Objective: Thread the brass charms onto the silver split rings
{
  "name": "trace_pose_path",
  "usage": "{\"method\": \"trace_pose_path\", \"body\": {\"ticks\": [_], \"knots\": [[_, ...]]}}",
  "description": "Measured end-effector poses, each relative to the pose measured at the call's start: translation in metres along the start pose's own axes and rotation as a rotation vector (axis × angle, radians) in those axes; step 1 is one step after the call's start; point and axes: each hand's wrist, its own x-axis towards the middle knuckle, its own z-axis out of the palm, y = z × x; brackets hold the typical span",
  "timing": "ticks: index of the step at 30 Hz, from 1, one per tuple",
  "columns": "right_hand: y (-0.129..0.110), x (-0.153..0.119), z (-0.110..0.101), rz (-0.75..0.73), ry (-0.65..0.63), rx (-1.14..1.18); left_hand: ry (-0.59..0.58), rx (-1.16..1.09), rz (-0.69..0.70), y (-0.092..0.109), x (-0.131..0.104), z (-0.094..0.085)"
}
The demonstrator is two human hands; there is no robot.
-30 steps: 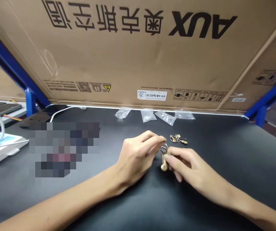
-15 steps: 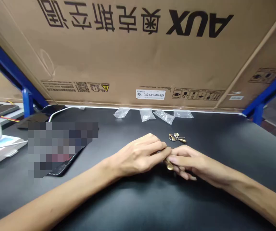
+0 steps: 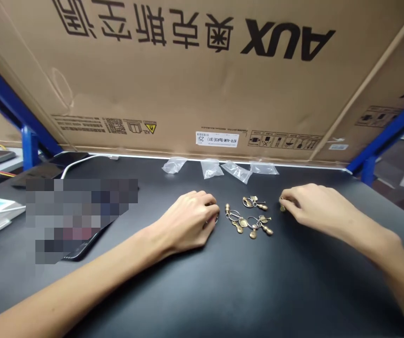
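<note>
Three key rings with small brass charms lie close together on the black table (image 3: pixel 202 295): a far key ring (image 3: pixel 263 207), a left key ring (image 3: pixel 243 223) and a near right key ring (image 3: pixel 267 230). My left hand (image 3: pixel 190 220) rests on the table left of them, fingers curled; the edge of a metal ring (image 3: pixel 216 218) shows at its fingertips, the rest hidden. To the right of the group, my right hand (image 3: pixel 314 204) pinches a brass key ring charm (image 3: pixel 282 207), mostly covered by the fingers.
Several small clear plastic bags (image 3: pixel 212 168) lie along the table's back edge. Behind stands a large cardboard box (image 3: pixel 174 89). A partly blurred-out dark device (image 3: pixel 82 251) and a white cable (image 3: pixel 78 162) are at left. Blue frame posts (image 3: pixel 30 148) flank the table.
My hands have moved apart, the right one going right and away from me, the left one slightly left. Two more key rings now show on the table between them.
</note>
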Motion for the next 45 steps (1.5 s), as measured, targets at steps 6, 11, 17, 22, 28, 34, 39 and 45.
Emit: {"method": "trace_pose_path", "body": {"ticks": [6,11,17,22,28,34,39,45], "knots": [[-0.012,-0.001,-0.001,-0.036,-0.012,-0.136,0.018,0.107,0.036,0.016,0.006,0.004],[-0.025,-0.005,-0.005,-0.050,0.144,-0.140,0.059,0.309,0.296,0.020,0.013,0.006],[-0.049,-0.014,0.000,-0.263,0.215,0.197,0.049,0.219,0.201,0.016,0.017,0.012],[-0.062,-0.018,0.012,-0.392,0.158,0.348,0.064,0.019,0.051,0.016,0.012,0.013],[-0.071,-0.018,0.016,-0.381,0.180,0.527,0.212,-0.277,-0.116,0.028,0.007,0.001],[-0.077,-0.019,0.012,-0.270,0.164,0.832,0.288,-0.465,-0.174,0.034,0.005,-0.005],[-0.076,-0.019,0.012,-0.255,0.293,0.828,0.236,-0.521,-0.214,0.032,0.004,-0.004],[-0.074,-0.020,0.015,-0.443,0.478,0.735,0.248,-0.638,-0.268,0.037,0.006,-0.010]]}}
